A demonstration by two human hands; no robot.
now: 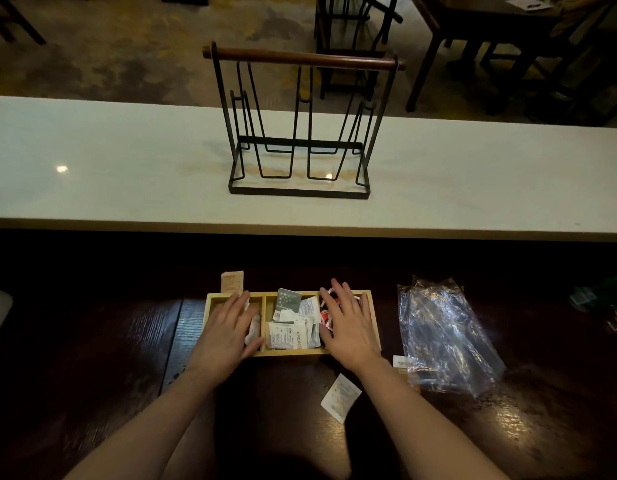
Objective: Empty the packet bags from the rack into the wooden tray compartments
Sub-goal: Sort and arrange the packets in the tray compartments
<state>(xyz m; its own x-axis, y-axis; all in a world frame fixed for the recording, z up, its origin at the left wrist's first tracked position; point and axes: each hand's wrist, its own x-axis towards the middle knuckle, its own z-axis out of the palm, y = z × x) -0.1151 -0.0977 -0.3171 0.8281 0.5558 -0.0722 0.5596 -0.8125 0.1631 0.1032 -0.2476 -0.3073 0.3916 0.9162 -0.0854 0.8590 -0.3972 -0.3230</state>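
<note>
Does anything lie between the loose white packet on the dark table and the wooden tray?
Nothing visible does. The loose packet lies on bare dark tabletop just in front of the tray, between the forearms. The left hand and right hand rest flat over the end compartments.

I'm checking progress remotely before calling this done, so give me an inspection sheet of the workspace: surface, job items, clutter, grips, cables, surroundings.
Surface: dark glossy wooden table, with a pale stone counter behind it.
Job's things: black wire rack with wooden handle stands bare on the counter; three-compartment light wooden tray holds white packets in the middle, red packets on the right.
Clutter: crumpled clear plastic bags right of the tray; one white packet loose on the table; tan packet behind the tray.
Grips: left hand flat over the left compartment; right hand flat over the right one.
Cables: nothing seen.
Surroundings: dark chairs and tables beyond.
</note>
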